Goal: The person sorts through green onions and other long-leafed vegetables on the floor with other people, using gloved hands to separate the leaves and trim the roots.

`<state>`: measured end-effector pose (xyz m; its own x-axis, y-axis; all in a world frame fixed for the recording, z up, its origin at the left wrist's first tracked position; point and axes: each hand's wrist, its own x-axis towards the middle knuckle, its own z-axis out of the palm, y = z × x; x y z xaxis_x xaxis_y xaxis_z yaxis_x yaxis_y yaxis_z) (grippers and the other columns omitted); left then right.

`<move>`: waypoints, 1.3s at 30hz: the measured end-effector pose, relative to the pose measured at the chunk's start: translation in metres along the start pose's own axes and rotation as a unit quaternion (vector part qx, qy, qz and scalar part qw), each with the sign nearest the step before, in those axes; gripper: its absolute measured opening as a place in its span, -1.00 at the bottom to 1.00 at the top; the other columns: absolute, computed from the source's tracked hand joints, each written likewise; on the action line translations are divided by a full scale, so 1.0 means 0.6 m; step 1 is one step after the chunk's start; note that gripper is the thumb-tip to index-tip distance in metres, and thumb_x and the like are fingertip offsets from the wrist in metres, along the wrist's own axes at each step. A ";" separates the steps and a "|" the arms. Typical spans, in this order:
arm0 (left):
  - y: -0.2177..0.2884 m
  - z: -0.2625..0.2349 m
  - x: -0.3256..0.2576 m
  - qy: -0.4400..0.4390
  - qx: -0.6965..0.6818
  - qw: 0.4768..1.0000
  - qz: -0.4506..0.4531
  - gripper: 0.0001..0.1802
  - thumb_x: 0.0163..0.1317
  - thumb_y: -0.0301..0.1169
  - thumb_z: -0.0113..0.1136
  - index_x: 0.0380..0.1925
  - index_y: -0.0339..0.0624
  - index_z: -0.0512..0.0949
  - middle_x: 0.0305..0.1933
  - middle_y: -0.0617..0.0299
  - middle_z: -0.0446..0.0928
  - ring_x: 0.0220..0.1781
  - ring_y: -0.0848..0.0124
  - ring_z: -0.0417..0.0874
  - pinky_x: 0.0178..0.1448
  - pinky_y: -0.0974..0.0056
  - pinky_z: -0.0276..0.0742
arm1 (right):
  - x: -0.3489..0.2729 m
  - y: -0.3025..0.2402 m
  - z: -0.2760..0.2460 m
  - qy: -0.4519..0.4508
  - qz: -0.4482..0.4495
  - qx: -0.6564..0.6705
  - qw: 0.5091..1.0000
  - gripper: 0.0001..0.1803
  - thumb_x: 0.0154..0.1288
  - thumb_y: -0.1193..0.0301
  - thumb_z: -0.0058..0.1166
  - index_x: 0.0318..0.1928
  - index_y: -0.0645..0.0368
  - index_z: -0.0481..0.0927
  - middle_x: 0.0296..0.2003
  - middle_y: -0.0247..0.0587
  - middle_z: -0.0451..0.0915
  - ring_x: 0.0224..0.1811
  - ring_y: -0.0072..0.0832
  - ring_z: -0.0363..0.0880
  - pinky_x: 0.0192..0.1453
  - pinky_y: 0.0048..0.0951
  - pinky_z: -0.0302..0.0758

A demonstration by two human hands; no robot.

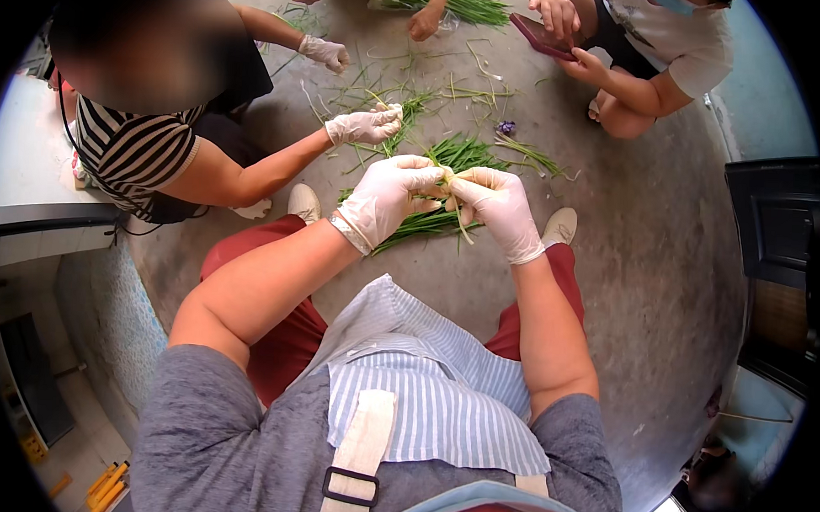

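My left hand point(383, 200) and my right hand point(502, 210), both in thin white gloves, meet in front of me with fingertips pinched together. Between them they grip a thin, pale yellow-green stalk point(464, 225), whose end hangs below my right fingers. It looks like a chive or spring onion; the exact kind is hard to tell. Beneath my hands, between my feet, a heap of long green stalks point(465, 153) lies on the floor, partly hidden by the gloves. Further loose stalks point(533, 154) with pale ends lie just beyond, to the right.
At my left, a co-worker's gloved hand point(368, 124) reaches over the greens. Another gloved hand point(324, 53) is farther back. A large bundle of greens point(439, 1) lies at the far side beside bare hands. Far right, a crouching person holds a dark red phone or tablet point(540, 37).
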<state>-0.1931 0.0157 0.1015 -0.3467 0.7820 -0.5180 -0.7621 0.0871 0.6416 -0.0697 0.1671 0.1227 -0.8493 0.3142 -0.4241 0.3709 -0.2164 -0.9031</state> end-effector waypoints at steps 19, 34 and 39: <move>-0.017 0.012 0.004 0.023 -0.042 0.999 0.025 -0.82 0.34 -0.41 0.22 -0.15 -0.28 0.55 -0.16 0.17 0.63 -0.20 0.40 0.68 -0.15 0.33 0.61 | 0.005 0.019 -0.007 0.029 -0.048 0.026 0.998 -0.82 0.31 0.41 0.21 -0.21 0.31 0.67 -0.50 -0.32 0.63 -0.64 -0.73 0.43 -0.58 -0.68 0.35; -0.034 0.000 0.023 -0.029 -0.052 0.998 0.021 -0.78 0.41 -0.38 0.10 -0.04 -0.25 0.51 -0.07 0.16 0.60 -0.02 0.33 0.64 0.04 0.22 0.55 | 0.005 0.025 -0.020 0.012 -0.044 0.034 0.998 -0.85 0.33 0.43 0.17 -0.23 0.30 0.66 -0.49 -0.33 0.63 -0.63 -0.76 0.39 -0.57 -0.69 0.31; -0.028 0.002 0.029 -0.037 -0.100 0.994 0.026 -0.77 0.41 -0.34 0.09 -0.06 -0.24 0.51 -0.04 0.12 0.59 0.02 0.32 0.61 0.08 0.17 0.55 | 0.007 0.022 -0.022 -0.009 -0.031 0.024 0.999 -0.84 0.34 0.43 0.17 -0.23 0.30 0.66 -0.49 -0.34 0.63 -0.64 -0.77 0.39 -0.56 -0.69 0.32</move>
<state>-0.1855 0.0285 0.0823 -0.3523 0.8262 -0.4396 -0.8401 -0.0722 0.5375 -0.0634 0.1777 0.1084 -0.8767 0.3128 -0.3654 0.2987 -0.2414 -0.9233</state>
